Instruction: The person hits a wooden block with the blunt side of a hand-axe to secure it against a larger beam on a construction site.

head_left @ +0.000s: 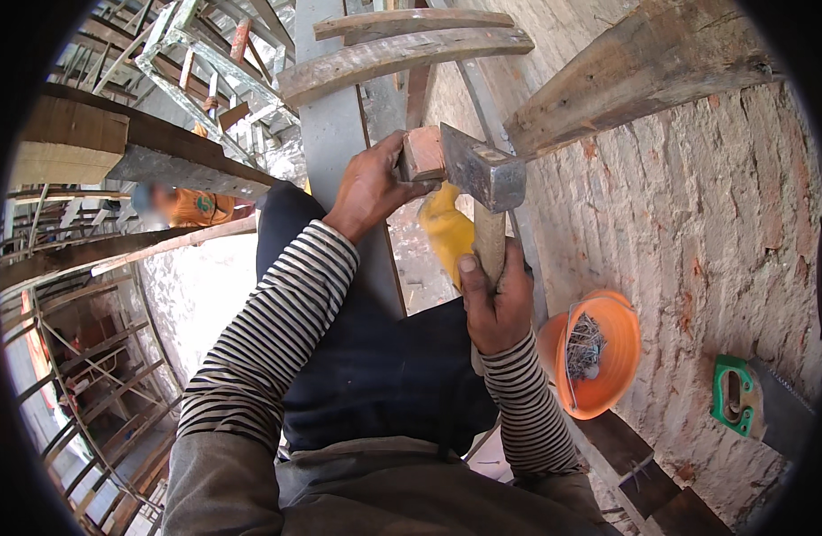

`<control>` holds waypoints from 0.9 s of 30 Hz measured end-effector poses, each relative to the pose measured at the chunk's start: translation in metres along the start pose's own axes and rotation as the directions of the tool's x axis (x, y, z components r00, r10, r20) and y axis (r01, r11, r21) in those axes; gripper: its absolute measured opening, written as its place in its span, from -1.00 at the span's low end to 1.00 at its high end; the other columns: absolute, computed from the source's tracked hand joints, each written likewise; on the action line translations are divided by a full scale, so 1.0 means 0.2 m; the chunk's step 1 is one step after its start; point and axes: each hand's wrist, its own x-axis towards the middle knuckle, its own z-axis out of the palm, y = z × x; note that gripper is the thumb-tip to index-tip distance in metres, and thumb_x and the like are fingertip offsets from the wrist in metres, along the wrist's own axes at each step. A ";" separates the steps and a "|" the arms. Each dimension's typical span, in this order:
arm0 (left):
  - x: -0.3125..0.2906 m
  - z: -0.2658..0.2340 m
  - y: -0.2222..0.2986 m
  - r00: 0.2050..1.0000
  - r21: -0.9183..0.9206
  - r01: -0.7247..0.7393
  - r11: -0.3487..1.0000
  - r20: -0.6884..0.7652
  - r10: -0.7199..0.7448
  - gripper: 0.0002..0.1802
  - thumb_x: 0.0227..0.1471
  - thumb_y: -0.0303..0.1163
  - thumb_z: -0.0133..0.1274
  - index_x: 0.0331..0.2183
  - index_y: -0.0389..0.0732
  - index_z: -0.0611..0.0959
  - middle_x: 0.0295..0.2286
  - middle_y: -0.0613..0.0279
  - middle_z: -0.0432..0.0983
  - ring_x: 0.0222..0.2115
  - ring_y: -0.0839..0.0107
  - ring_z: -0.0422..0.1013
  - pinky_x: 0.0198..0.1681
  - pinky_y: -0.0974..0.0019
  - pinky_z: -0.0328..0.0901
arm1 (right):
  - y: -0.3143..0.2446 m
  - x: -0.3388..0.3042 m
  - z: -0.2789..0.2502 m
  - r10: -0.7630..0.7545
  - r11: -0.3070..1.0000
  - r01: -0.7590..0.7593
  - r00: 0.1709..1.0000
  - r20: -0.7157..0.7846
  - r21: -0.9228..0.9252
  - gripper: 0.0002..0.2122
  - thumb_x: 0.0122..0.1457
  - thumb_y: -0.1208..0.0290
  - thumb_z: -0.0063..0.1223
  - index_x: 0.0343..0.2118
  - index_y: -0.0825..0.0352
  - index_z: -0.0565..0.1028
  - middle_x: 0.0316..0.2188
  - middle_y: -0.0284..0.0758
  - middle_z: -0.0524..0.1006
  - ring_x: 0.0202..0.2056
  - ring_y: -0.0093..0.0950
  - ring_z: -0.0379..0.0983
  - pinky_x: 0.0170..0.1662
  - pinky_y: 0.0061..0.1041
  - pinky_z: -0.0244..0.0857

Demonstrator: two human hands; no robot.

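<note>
Between the thumb and fingers of my left hand (366,183) is a short reddish block (423,154). Whether it is wood or brick I cannot tell. My right hand (499,299) is wrapped round the wooden handle of a hatchet (490,179), which has a steel head with a square poll. The hatchet's blade edge is turned left and lies close to the block; contact between them is unclear. Below the block, partly behind the handle, shows a yellow object (445,232) whose kind is unclear.
An orange bucket (612,393) with nails stands at the right. A green-handled handsaw (742,397) is beside the rough wall (661,223). Wooden beams (411,58) cross ahead, and a thick timber (634,71) juts in at upper right. A person in orange (201,207) is at far left among scaffolding.
</note>
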 end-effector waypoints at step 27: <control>0.01 -0.06 -0.04 0.987 -0.111 0.150 0.982 0.075 -0.142 -0.21 -0.14 -0.45 0.46 0.14 -0.27 0.50 -0.08 0.11 0.65 -0.05 0.37 0.55 0.01 0.27 0.44 | -0.04 0.19 -0.13 0.357 0.802 -0.457 0.883 0.304 0.386 -0.72 0.35 0.22 0.09 -0.15 0.40 0.45 -0.62 -0.40 0.41 -0.66 -0.61 0.35 -0.58 -0.56 0.25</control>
